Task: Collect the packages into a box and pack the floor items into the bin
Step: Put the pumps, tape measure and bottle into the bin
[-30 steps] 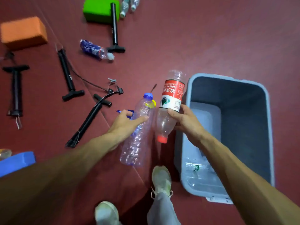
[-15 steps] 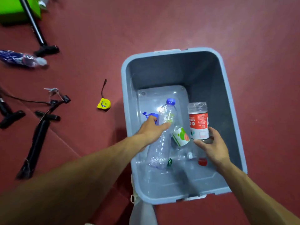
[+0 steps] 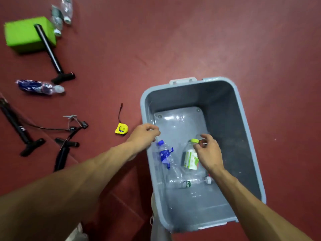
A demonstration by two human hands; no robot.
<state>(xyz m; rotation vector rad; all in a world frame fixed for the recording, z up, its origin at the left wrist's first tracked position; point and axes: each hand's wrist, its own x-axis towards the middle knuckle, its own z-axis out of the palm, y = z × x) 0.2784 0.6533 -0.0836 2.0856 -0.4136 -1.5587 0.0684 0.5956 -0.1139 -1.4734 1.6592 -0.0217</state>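
A grey plastic bin (image 3: 243,122) stands on the red floor. Inside lie a clear bottle with a blue cap and torn blue label (image 3: 165,153), a bottle with a green-white label and yellow-green cap (image 3: 190,158), and a clear bottle with a white cap (image 3: 189,183). The red-labelled bottle is hidden under my right hand. My left hand (image 3: 145,134) hovers over the bin's left rim, fingers loosely curled, empty. My right hand (image 3: 208,152) hangs open over the bottles, holding nothing.
On the floor left of the bin lie a yellow tape measure (image 3: 121,129), several black hand pumps (image 3: 52,53), a blue-labelled bottle (image 3: 38,87), a green block (image 3: 26,34) and more bottles (image 3: 60,14) at the top left. My shoe shows below the bin.
Both hands brought their bottles over the bin and let them go. The blue-capped bottle now lies in the bin, and both hands are empty above it.
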